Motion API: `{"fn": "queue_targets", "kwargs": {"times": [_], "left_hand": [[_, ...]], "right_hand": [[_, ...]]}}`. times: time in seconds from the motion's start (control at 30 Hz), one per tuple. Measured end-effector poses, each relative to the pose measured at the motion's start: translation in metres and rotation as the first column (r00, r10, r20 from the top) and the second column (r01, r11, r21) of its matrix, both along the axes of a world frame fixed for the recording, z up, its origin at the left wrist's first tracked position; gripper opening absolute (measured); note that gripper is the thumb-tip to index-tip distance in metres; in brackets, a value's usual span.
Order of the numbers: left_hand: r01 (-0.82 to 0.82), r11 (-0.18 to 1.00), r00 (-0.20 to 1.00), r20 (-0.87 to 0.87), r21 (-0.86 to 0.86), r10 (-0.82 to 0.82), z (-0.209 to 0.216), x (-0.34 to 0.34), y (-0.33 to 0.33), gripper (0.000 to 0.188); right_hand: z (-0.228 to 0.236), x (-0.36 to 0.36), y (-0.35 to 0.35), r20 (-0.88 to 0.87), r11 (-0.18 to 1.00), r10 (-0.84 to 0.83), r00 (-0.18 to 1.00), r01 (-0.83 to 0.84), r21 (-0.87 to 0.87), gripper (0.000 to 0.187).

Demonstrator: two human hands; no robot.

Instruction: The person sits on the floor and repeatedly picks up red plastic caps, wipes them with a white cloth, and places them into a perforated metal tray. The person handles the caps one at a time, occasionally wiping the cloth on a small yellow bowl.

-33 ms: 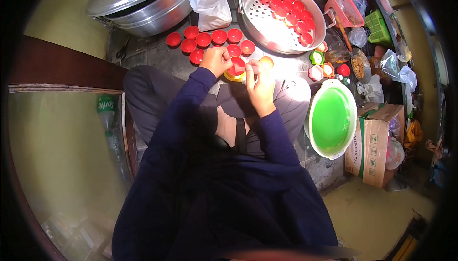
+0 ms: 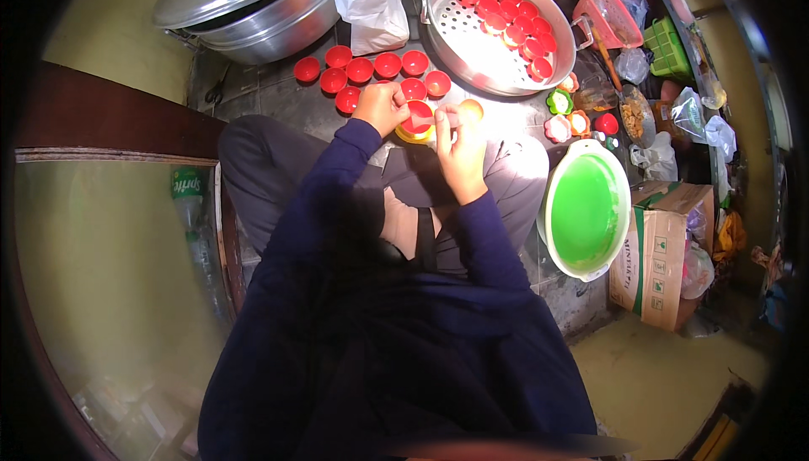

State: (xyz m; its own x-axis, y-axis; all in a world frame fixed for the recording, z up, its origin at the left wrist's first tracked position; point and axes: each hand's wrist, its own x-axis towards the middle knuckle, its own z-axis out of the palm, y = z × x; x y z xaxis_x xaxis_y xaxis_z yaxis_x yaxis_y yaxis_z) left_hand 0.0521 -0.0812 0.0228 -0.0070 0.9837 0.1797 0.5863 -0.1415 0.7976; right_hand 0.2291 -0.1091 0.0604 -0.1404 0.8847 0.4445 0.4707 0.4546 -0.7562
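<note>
My left hand (image 2: 382,109) is closed in a pinch at the left side of a red cup (image 2: 416,113). That cup sits over something yellow (image 2: 414,136), between my two hands and in front of my crossed legs. My right hand (image 2: 460,151) is also pinched, with its fingertips at the cup's right side. A pale, thin-looking patch shows by the fingertips, too washed out by the light to name. Just beyond the right fingers lies a round yellowish piece (image 2: 471,110). Several red cups (image 2: 359,70) stand in rows on the dark tiles past my left hand.
A wide perforated steamer tray (image 2: 455,44) holds many red cups at the far side. Left of it stand a white plastic bag (image 2: 371,6) and a large lidded metal pot (image 2: 270,35). A white basin (image 2: 625,200) of green liquid and a cardboard box (image 2: 661,267) are at my right.
</note>
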Motion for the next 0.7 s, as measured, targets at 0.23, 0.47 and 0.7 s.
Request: {"fn": "queue_targets", "kwargs": {"times": [0.23,0.47,0.7], "left_hand": [[-0.025,0.998,0.999,-0.046,-0.063,0.022,0.009,-0.006,0.003,0.012],[-0.033,0.999,0.991,-0.126,0.012,0.034,0.019,0.000,0.002,0.011],[-0.030,0.988,0.979,-0.193,0.151,0.059,0.029,0.004,0.006,0.015]], "right_hand": [[0.026,0.002,0.004,0.404,0.931,0.178,0.897,-0.286,0.225,0.018],[0.021,-0.005,-0.012,0.093,0.995,0.076,0.993,-0.082,0.063,0.016],[0.018,-0.002,0.000,0.177,0.947,0.044,0.983,-0.097,0.305,0.012]]}}
